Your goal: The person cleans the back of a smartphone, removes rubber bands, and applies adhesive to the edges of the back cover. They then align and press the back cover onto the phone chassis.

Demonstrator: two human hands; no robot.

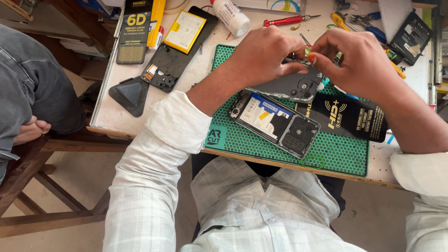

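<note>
Both hands meet over the far part of the green mat (336,154): the left hand (266,51) closes on the edge of a grey back cover (294,86), the right hand (357,58) pinches at its far rim. The cover looks thin, light and bendy, best gripped by its edges. An opened phone (275,122) lies just near of it on the tabletop (112,114).

A phone repair workshop: opened handset (275,122) on a green work mat (340,156), red screwdriver (285,20) at twelve o'clock, tweezers (354,21) and spare parts crowding the worn tabletop (112,112).
</note>
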